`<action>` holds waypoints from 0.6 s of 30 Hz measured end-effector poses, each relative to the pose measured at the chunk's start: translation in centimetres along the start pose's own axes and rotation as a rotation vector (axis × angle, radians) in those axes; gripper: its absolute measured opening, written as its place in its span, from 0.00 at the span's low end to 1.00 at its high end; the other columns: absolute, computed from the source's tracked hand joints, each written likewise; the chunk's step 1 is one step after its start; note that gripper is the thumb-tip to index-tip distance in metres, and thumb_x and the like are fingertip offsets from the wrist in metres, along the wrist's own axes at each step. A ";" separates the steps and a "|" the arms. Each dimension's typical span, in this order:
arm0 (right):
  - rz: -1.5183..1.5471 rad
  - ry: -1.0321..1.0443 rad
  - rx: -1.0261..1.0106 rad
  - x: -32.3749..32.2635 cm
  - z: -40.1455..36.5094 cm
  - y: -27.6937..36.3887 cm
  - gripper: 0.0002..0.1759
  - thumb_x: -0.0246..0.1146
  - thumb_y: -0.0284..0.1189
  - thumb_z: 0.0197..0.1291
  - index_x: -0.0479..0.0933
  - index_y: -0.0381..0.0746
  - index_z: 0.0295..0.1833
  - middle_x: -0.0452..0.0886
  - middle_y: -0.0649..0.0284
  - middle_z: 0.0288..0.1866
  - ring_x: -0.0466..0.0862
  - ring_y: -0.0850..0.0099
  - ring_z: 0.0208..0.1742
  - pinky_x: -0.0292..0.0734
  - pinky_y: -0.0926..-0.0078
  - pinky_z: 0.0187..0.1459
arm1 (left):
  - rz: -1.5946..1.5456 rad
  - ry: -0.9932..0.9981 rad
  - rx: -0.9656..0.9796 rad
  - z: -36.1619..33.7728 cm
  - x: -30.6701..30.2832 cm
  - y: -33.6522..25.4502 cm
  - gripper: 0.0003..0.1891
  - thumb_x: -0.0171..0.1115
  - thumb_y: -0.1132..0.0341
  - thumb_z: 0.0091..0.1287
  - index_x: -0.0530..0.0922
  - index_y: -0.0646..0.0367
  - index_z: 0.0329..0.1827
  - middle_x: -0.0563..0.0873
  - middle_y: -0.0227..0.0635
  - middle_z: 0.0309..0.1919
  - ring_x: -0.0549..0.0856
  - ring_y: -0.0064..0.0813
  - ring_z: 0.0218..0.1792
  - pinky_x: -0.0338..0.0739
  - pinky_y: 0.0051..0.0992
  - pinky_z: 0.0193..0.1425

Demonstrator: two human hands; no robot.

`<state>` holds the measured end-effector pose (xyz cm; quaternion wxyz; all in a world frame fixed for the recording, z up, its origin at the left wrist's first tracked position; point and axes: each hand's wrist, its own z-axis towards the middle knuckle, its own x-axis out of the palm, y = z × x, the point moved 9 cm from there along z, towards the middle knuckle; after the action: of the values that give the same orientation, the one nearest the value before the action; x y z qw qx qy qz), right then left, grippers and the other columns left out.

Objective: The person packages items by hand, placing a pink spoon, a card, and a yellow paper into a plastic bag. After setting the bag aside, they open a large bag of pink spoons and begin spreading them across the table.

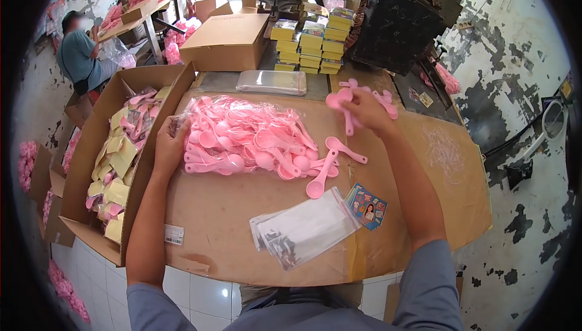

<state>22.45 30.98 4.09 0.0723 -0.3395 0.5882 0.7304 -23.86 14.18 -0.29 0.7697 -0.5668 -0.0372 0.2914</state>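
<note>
The step in hand looks like gathering pink spoons (339, 99): the right hand (368, 111) seems closed on some beyond the plastic bag (242, 128), whose left end the left hand (171, 143) clamps on the desk (224, 222). The next move calls for passing above the loose spoons (315, 189). The box (136, 179) crowds the left; clear sleeves (309, 228) lie near the front edge; the right side looks roomier.
</note>
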 end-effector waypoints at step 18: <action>-0.316 0.120 -0.298 4.2 -12.0 6.7 0.19 0.68 0.26 0.66 0.80 0.38 0.62 0.86 0.54 0.50 0.86 0.54 0.52 0.81 0.60 0.56 | 0.039 0.003 0.017 0.1 -0.4 0.6 0.14 0.66 0.59 0.80 0.83 0.65 0.47 0.86 0.29 0.36 0.81 0.18 0.38 0.77 0.24 0.45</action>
<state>20.77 16.86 6.12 0.0997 -0.4773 0.4165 0.7673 -24.47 14.21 -0.64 0.7688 -0.5611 -0.0226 0.3060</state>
